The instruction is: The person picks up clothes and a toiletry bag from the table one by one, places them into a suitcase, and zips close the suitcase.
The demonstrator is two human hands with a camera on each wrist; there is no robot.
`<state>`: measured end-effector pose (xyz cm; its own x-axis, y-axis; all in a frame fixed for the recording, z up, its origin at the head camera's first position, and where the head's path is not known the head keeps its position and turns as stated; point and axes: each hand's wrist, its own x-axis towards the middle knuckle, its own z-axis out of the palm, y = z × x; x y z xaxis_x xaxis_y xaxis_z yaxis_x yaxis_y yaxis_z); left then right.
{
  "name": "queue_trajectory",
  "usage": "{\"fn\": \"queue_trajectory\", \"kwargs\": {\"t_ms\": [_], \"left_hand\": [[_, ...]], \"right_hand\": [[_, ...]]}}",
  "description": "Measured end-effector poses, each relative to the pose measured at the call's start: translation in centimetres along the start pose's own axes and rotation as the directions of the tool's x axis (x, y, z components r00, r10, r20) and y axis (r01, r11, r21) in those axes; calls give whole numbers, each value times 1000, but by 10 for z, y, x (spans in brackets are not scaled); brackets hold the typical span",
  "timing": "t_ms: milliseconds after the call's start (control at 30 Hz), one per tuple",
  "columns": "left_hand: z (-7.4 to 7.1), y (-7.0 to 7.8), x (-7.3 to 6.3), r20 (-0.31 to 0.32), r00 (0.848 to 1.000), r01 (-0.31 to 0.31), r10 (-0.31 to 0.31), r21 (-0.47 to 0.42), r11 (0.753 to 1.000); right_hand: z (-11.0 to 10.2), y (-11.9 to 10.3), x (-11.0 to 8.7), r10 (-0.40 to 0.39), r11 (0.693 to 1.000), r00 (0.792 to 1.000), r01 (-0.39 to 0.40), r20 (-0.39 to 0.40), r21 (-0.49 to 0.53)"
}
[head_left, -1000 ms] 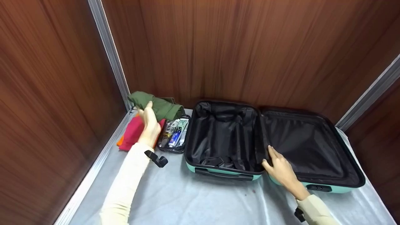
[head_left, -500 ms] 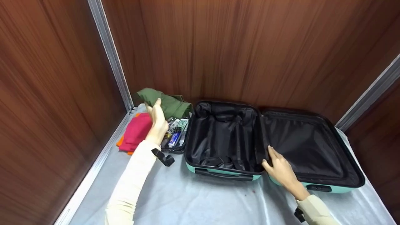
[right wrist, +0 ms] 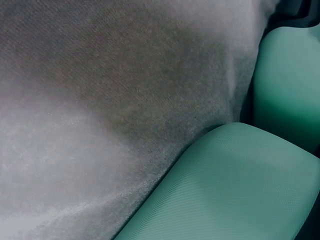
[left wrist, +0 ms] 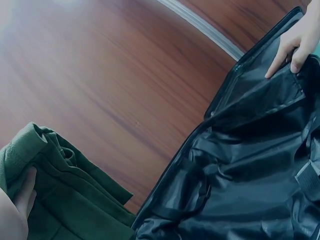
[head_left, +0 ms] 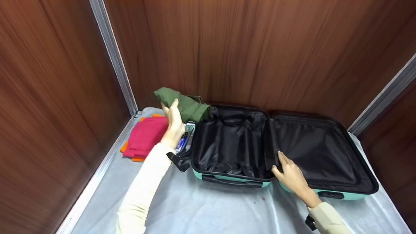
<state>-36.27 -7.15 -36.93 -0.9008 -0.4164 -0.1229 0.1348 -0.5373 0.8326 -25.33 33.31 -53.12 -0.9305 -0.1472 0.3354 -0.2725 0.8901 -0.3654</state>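
Note:
A folded dark green garment [head_left: 190,107] is held in my left hand [head_left: 174,122], raised at the back left, with its right end over the suitcase's left rim. In the left wrist view the thumb side of the left hand [left wrist: 20,205] shows against the green cloth [left wrist: 75,195]. The mint-green suitcase [head_left: 232,146] lies spread out with its black lining showing. At the front end of its hinge, my right hand [head_left: 292,177] grips the inner lining edge between thumb and fingers. The right wrist view shows only the green shell [right wrist: 240,185], not the hand.
A clear toiletry pouch [head_left: 187,138] lies left of the suitcase, partly hidden by the left arm. Beyond it sits a pile of folded red cloth [head_left: 146,136] over orange cloth [head_left: 138,159]. Wood-grain walls [head_left: 234,48] close in the back and sides.
My left hand has carried the green garment to the right and slightly up, from above the red cloth and pouch to the suitcase's left rim. The right hand has stayed in place.

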Motion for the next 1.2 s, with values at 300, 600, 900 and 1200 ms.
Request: {"fn": "queue_trajectory", "kwargs": {"t_ms": [300,600,900,1200], "left_hand": [[12,-11,-8,43,999,-22,22,15,1000],[25,-19,-16,81,997,-19,18,13,1000],[40,-28,-26,122,992,-17,13,28,999],[46,-40,-32,141,990,4,-14,77,997]], "right_hand": [[1,-2,-1,8,1000,1000,-8,10,12],[0,-1,-1,-3,1000,1000,3,3,11],[-1,0,-2,-11,1000,1000,11,-12,-2],[-1,-1,-2,-21,1000,999,21,-24,-14]]}}
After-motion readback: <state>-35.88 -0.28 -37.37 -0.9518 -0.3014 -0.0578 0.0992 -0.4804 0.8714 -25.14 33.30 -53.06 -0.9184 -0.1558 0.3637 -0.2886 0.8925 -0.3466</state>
